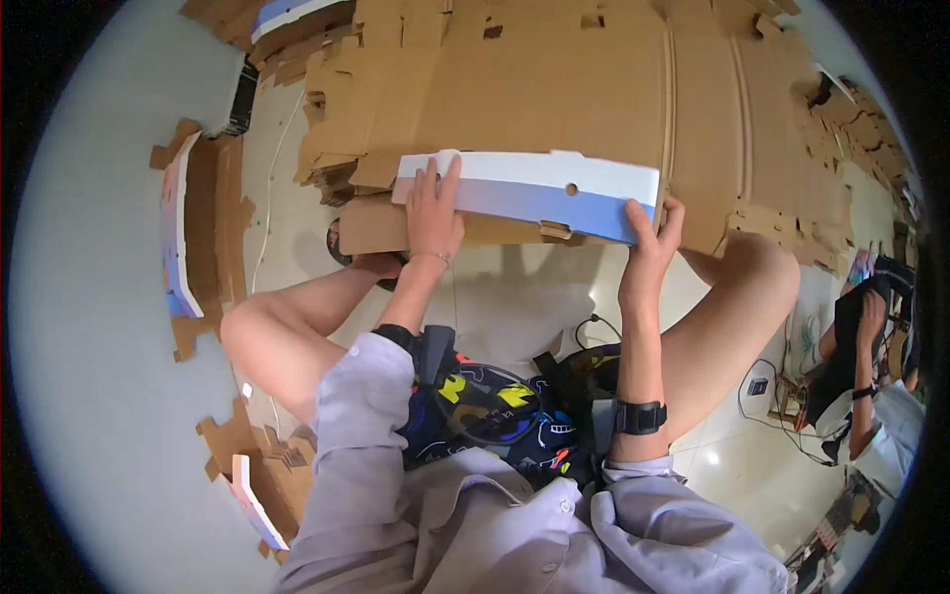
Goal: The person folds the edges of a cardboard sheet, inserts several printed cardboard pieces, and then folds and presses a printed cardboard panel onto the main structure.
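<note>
A long folded cardboard panel [515, 188], printed white, pale pink and blue, lies along the near edge of the stacked brown cardboard. A small round hole and a brown tab show on it. My left hand [433, 213] rests on its left part, fingers stretched out over the printed face. At the right end, my right hand [650, 233] grips the panel, thumb on the blue face and fingers round the end edge.
Brown cardboard sheets [554, 79] are piled in front of me. More printed cardboard pieces [178, 228] lean by the wall on the left. Another person's arm [866, 366] shows at far right, near a cable [767, 421] on the tiled floor.
</note>
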`<action>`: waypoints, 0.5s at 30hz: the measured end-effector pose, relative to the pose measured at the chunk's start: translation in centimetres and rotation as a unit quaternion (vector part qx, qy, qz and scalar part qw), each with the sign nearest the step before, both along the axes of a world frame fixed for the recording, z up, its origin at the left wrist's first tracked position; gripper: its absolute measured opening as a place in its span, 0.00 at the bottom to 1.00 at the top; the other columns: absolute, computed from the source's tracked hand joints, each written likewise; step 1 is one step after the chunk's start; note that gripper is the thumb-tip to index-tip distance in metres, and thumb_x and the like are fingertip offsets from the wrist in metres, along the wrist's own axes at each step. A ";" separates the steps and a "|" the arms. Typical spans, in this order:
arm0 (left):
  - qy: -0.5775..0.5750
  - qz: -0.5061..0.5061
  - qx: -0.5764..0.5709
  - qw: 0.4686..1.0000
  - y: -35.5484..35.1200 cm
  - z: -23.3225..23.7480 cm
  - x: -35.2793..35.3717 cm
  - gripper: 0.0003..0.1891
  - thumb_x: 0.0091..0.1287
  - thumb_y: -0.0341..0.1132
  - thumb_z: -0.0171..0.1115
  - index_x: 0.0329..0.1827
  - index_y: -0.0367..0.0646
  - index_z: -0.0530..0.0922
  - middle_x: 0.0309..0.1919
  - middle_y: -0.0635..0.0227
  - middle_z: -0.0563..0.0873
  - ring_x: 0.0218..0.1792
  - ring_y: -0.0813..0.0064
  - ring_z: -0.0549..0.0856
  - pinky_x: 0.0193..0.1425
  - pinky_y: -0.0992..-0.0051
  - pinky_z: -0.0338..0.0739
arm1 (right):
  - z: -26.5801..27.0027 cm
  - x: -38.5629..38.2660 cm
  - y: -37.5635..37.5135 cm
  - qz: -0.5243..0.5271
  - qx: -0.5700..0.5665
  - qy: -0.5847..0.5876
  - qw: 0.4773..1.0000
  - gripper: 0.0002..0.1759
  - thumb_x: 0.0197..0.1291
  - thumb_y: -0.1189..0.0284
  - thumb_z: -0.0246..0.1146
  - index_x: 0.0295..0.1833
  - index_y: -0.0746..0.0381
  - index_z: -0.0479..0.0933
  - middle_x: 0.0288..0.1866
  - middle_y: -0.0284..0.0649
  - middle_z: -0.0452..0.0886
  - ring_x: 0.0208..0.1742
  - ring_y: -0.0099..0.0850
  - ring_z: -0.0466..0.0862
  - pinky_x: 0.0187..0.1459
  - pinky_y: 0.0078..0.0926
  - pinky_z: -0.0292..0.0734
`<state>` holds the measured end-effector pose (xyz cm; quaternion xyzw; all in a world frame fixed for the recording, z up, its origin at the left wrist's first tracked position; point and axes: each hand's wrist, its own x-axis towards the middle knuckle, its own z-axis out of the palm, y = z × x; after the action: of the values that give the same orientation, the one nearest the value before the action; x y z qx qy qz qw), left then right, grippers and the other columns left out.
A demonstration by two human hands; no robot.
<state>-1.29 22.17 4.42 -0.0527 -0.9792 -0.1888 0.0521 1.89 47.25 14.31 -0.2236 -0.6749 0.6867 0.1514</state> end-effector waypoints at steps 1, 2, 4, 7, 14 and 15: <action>-0.003 -0.003 -0.022 1.000 0.5 0.0 0.5 0.38 0.56 0.23 0.57 0.72 0.60 0.61 0.70 0.54 0.61 0.69 0.48 0.62 0.71 0.50 0.55 | -1.6 0.2 1.0 -0.035 -0.085 -0.044 0.995 0.21 0.56 0.64 0.64 0.50 0.64 0.67 0.46 0.42 0.74 0.49 0.31 0.75 0.50 0.35 0.72; 0.032 -0.006 -0.049 0.998 0.7 0.1 0.8 0.34 0.56 0.24 0.57 0.67 0.61 0.68 0.68 0.61 0.67 0.68 0.54 0.65 0.69 0.51 0.58 | -3.1 0.3 1.8 -0.069 -0.170 -0.088 0.979 0.20 0.56 0.63 0.64 0.49 0.62 0.68 0.46 0.40 0.74 0.49 0.31 0.74 0.50 0.36 0.72; 0.095 -0.051 -0.060 0.992 0.4 1.6 0.5 0.29 0.54 0.24 0.58 0.61 0.58 0.74 0.63 0.63 0.73 0.66 0.58 0.70 0.66 0.54 0.61 | -6.0 0.6 3.1 -0.097 -0.310 -0.132 0.937 0.17 0.56 0.64 0.62 0.48 0.61 0.69 0.45 0.39 0.74 0.47 0.33 0.75 0.46 0.36 0.72; 0.175 -0.082 -0.023 0.981 0.1 4.2 -0.2 0.24 0.50 0.23 0.59 0.52 0.54 0.81 0.56 0.65 0.81 0.61 0.62 0.76 0.62 0.59 0.66 | -5.9 0.2 3.0 -0.130 -0.393 -0.131 0.901 0.16 0.58 0.64 0.59 0.49 0.59 0.72 0.45 0.39 0.76 0.43 0.32 0.76 0.42 0.32 0.71; 0.145 -0.061 0.023 0.987 -1.1 4.4 2.1 0.17 0.48 0.26 0.62 0.43 0.50 0.83 0.46 0.67 0.87 0.53 0.66 0.83 0.52 0.67 0.72 | -6.8 -1.0 3.4 -0.053 -0.302 -0.132 0.943 0.18 0.59 0.61 0.59 0.50 0.61 0.73 0.43 0.38 0.77 0.43 0.31 0.77 0.46 0.30 0.72; 0.107 -0.051 0.016 0.993 -1.3 2.8 2.4 0.18 0.47 0.26 0.62 0.43 0.50 0.83 0.46 0.67 0.86 0.54 0.66 0.83 0.53 0.67 0.72 | -8.9 -1.0 3.2 -0.062 -0.312 -0.146 0.937 0.18 0.58 0.62 0.60 0.50 0.61 0.73 0.42 0.37 0.77 0.43 0.30 0.77 0.45 0.30 0.72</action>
<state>1.13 20.83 7.21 -0.1214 -0.9608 -0.2005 0.1482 0.92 50.43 5.46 -0.3987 -0.4258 0.8121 0.0165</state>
